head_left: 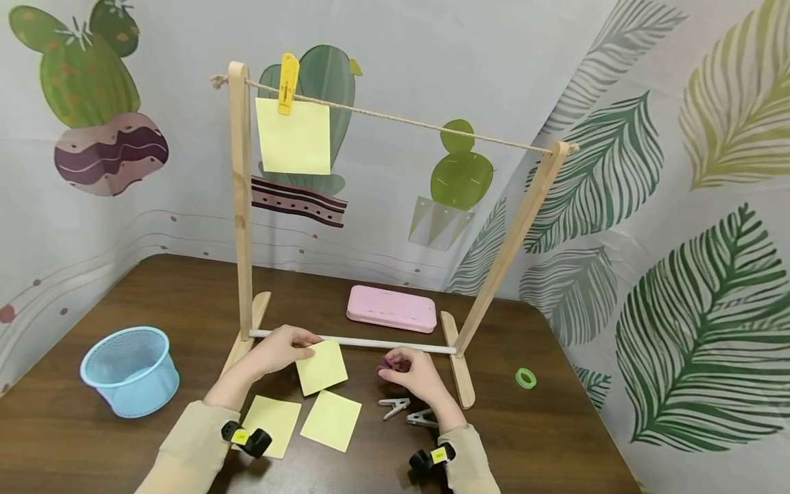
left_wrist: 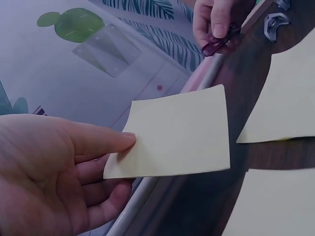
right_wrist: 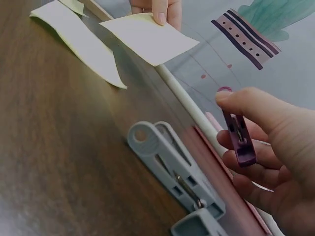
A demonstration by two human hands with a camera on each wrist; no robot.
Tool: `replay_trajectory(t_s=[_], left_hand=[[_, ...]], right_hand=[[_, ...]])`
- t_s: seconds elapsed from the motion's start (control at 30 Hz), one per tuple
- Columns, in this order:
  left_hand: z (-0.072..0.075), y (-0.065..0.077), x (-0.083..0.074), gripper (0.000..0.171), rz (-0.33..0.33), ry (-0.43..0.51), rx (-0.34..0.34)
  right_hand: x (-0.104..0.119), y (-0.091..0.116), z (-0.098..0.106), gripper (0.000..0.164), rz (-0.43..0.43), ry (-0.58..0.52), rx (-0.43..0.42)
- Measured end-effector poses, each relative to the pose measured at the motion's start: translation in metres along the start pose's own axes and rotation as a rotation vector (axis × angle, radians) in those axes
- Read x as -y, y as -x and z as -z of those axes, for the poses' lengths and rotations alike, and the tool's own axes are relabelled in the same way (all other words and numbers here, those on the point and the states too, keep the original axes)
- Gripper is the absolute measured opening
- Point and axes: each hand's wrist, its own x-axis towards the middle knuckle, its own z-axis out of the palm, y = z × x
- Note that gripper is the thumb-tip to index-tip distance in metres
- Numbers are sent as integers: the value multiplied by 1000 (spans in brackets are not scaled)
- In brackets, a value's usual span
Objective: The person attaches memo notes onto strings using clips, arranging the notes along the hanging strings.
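Observation:
My left hand (head_left: 282, 351) pinches a yellow sticky note (left_wrist: 174, 135) by one edge, thumb on top and fingers beneath, raised over the table. To the right, my right hand (head_left: 415, 374) holds a purple clothespin (right_wrist: 239, 135) between thumb and fingers. Two more sticky notes lie on the table below the hands, one on the left (head_left: 271, 424) and one in the middle (head_left: 331, 420). Close under my right wrist are two grey clothespins (right_wrist: 172, 167). Above, a yellow clothespin (head_left: 287, 84) fixes another sticky note (head_left: 295, 137) to the rope (head_left: 401, 118).
A wooden frame with two posts (head_left: 241, 206) carries the rope, with a white rod (head_left: 382, 344) low between them. Behind the rod lies a pink case (head_left: 391, 309). A blue mesh basket (head_left: 132, 384) stands at left; a green ring (head_left: 525, 378) lies at right.

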Motion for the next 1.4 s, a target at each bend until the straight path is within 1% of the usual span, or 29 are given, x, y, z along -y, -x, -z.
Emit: replay_trajectory(t_s=[0.13,0.27,0.33,0.43,0.57,0.7,0.8,0.9,1.0,1.13,1.27,1.37,1.4], left_hand=[[-1,0,-3,29,-4,15,4],[-2,0,-5,28,-4,19,3],[-2,0,-6,27,-3,26,-4],[-2,0,-8,27,-8,40,-11],[-2,-1,-10,26,0,84,-27],[-1,-2,-12,24,-2,96,-51],[0,-3,-16,23,-22,69,-80],[3,-6,-22,22,-52,33,-121],[8,-8,-29,21,-83,0,-163],[16,-11,-41,20,-121,-12,-216],[23,-13,-55,21,-149,-3,-274],[26,-15,-66,20,-161,14,-332],[27,-16,-69,20,-166,20,-349]], right_hand=[[2,-1,0,27,-8,-34,-32],[3,-1,0,36,-6,-43,-31],[3,-2,0,38,-5,-37,-32],[6,-2,1,36,4,-32,-40],[9,-4,5,29,27,-31,-40],[14,-6,12,27,51,-40,-37],[19,-8,19,27,77,-32,-43],[24,-13,25,27,112,-19,-56],[33,-18,30,27,150,-31,-72],[47,-28,38,28,209,-30,-107],[65,-38,46,30,297,8,-130],[94,-39,56,29,375,30,-133],[99,-41,58,29,388,33,-135]])
